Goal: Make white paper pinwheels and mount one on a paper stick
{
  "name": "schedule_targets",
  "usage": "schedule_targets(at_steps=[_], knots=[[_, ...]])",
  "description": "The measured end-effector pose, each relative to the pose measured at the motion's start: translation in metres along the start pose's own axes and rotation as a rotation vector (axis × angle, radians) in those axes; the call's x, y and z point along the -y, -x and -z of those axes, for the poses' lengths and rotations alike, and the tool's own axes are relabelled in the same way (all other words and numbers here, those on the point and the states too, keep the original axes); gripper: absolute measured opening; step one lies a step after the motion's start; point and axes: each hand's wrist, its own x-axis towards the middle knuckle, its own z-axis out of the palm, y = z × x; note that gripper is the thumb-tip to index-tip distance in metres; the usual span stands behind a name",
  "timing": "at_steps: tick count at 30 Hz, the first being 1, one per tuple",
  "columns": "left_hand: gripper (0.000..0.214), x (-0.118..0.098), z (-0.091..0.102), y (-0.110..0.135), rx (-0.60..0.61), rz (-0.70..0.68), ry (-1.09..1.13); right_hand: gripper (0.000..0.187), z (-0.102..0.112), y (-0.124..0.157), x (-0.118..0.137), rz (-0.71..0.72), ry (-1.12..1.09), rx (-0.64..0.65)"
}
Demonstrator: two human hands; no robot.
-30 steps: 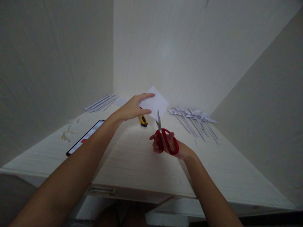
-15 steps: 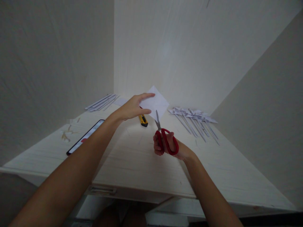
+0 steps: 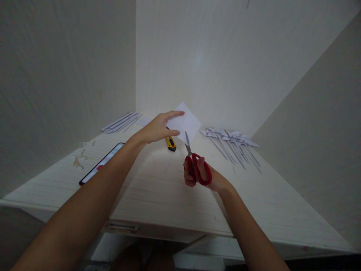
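A square of white paper (image 3: 189,118) is held up with one corner pointing toward me. My left hand (image 3: 162,126) grips its left side, thumb near the lower edge and a finger on the upper face. Red-handled scissors (image 3: 202,171) are in my right hand (image 3: 190,175), with fingers and thumb through the loops. Their blades reach the paper's near corner and lie across it. A yellow and black utility knife (image 3: 170,143) rests on the table just below my left hand, partly hidden by the hand and paper.
Several rolled paper sticks (image 3: 121,122) lie at the back left. Paper pinwheels (image 3: 231,139) on sticks are piled at the back right. A phone (image 3: 108,161) lies partly under my left forearm, with small tan scraps (image 3: 78,162) beside it. Walls (image 3: 197,56) enclose the white table (image 3: 158,195).
The scissor handles have come slightly closer together as my right hand squeezes. My left hand and the paper have barely moved.
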Motion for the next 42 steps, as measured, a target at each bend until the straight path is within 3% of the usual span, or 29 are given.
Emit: schedule_targets(at_steps=[42], knots=[[0.063, -0.0006, 0.0017, 0.0011, 0.01, -0.032, -0.075, 0.056, 0.0005, -0.0017, -0.0055, -0.019, 0.078, -0.11]])
